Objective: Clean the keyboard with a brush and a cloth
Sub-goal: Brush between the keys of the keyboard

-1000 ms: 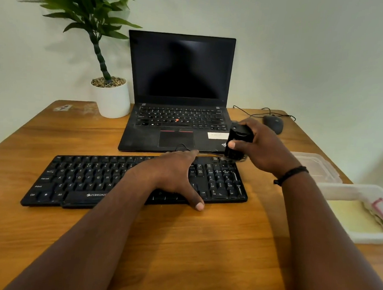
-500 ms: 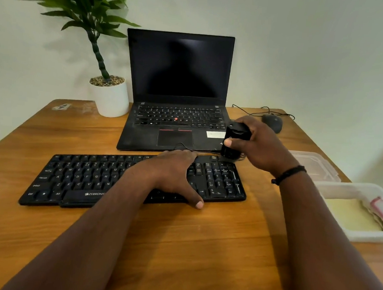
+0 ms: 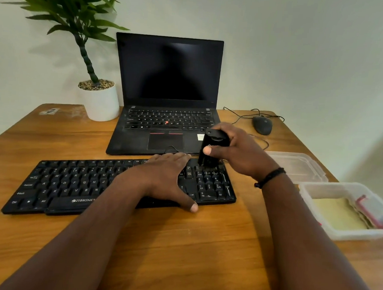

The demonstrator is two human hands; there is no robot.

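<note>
A black keyboard (image 3: pixel 71 184) lies across the wooden table (image 3: pixel 180 245) in front of me. My left hand (image 3: pixel 166 177) rests flat on its right-centre keys, fingers spread, thumb over the front edge. My right hand (image 3: pixel 237 152) grips a black brush (image 3: pixel 212 149) upright, its lower end on the top-right corner of the keyboard above the number pad. A yellowish cloth (image 3: pixel 336 215) lies in a clear plastic box (image 3: pixel 306 192) at the right.
An open black laptop (image 3: pixel 167 87) stands behind the keyboard. A white potted plant (image 3: pixel 101 101) is at the back left, a black mouse (image 3: pixel 262 125) with its cable at the back right. A clear lid (image 3: pixel 297 164) lies beside the box.
The brush in my right hand has shifted slightly over the keyboard's top-right corner. My left hand stays on the keys.
</note>
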